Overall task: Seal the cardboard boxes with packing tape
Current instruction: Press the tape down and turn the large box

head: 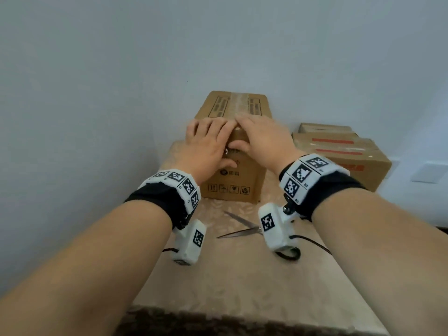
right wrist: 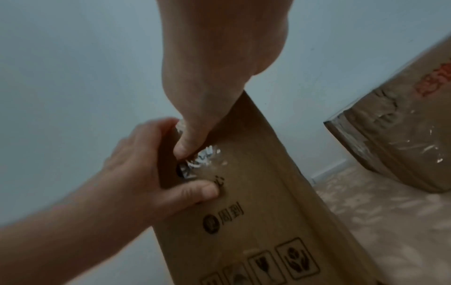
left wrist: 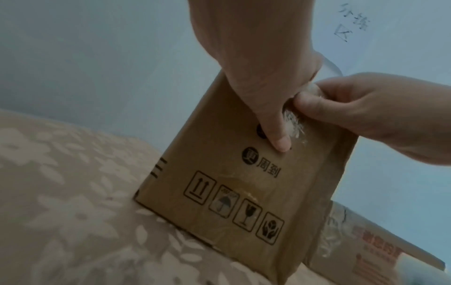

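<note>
Table (head: 242, 275): beige leaf-patterned cloth, set against pale wall. Upright cardboard box (head: 238, 180) standing at far end, tape along top. Taped box (head: 344, 154) just beside, at right. Scissors (head: 238, 226) lying open nearer front.

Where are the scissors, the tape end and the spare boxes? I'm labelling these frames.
scissors (head: 238, 226): head view, blades.
tape end (right wrist: 198, 160): right wrist view, crinkled shiny patch.
spare boxes (head: 351, 161): head view, top face.

Matt brown cardboard box (head: 238, 175), glossy crinkled clear tape (right wrist: 200, 160), metal scissors (head: 238, 227).
</note>
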{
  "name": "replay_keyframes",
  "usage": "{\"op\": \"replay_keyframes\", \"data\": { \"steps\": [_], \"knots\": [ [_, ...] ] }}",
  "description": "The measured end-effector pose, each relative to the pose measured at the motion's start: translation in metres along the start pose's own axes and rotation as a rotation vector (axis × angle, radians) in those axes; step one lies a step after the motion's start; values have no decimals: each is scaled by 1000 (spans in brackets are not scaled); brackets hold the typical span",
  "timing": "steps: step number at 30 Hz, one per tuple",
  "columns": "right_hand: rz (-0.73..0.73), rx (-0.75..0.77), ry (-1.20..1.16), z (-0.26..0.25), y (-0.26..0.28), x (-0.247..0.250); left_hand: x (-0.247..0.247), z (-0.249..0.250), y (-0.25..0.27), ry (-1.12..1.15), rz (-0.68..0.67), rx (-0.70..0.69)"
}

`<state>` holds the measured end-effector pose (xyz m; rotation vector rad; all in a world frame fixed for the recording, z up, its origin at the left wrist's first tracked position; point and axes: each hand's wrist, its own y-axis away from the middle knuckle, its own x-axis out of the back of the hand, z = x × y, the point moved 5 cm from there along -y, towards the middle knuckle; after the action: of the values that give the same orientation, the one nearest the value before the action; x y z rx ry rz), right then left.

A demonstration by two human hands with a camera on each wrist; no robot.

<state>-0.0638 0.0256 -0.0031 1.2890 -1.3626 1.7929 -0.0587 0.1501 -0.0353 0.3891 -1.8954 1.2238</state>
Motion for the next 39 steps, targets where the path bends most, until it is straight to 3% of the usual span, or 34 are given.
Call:
{"op": "replay_keyframes", "data": {
  "steps": [7, 11, 16, 21, 24, 30, 36, 38, 39],
  "knots": [
    [117, -4, 123, -3, 9, -10, 13, -14, -13, 154, -102, -64],
    [49, -43, -47, 3, 4, -5, 22, 2, -31, 50, -156, 13],
    [-27, -46, -444, 25, 11, 7, 20, 6, -69, 67, -450, -26],
    [-57, -48, -463, 31, 2, 3, -3, 0, -95, 121, -738, -5],
    [-73, -36, -479, 36, 2, 0, -14, -3, -101, 86, -834, 39],
    [-71, 6, -454, 38, 0, -1, -11, -18, -84, 201, -808, 110],
    [-167, -20, -358, 44, -10, 5, 14, -21, -46, 157, -608, -18],
    [-230, -81, -412, 42, -11, 9, 28, -13, -44, 314, -545, 0],
    [-254, -128, -487, 38, -12, 13, 35, -11, -42, 502, -534, 64]
  ]
}}
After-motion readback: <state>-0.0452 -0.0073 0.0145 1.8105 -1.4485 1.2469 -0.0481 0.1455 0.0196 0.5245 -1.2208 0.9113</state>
